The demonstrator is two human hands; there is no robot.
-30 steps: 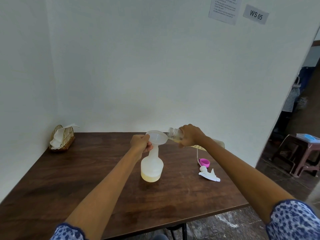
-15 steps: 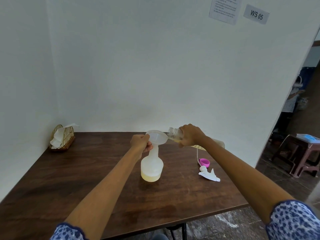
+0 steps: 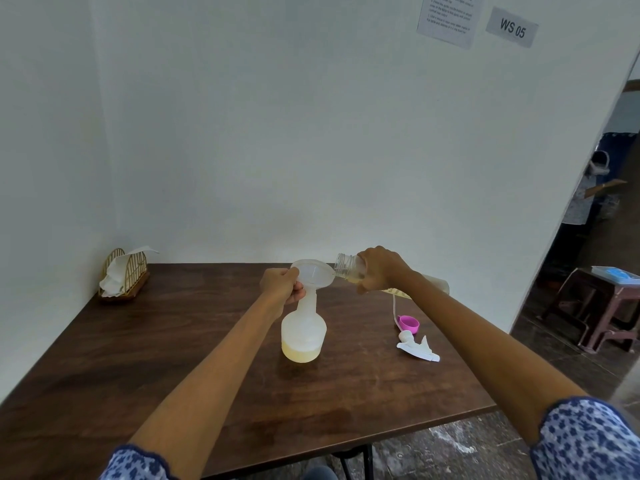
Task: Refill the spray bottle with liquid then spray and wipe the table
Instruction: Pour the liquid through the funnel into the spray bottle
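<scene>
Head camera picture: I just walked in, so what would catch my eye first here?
Mid-table, a right hand tips a clear plastic refill bottle of yellowish liquid into a translucent white funnel. The left hand steadies that funnel on a frosted white spray bottle. To its right lies a bright pink cap on the dark wooden table.

Spray bottle [image 3: 303,332] translucent frosted plastic, matt, yellowish liquid at the bottom. Funnel [image 3: 312,273] same cloudy plastic. Refill bottle [image 3: 349,267] clear glossy plastic, ribbed neck. Cap [image 3: 408,322] glossy pink plastic. Trigger head [image 3: 417,347] white plastic, smooth. Table [image 3: 138,358] dark wood grain, low sheen. Napkin holder [image 3: 126,271] thin gold-toned wire with white crumpled paper. Sleeves printed cloth.
</scene>
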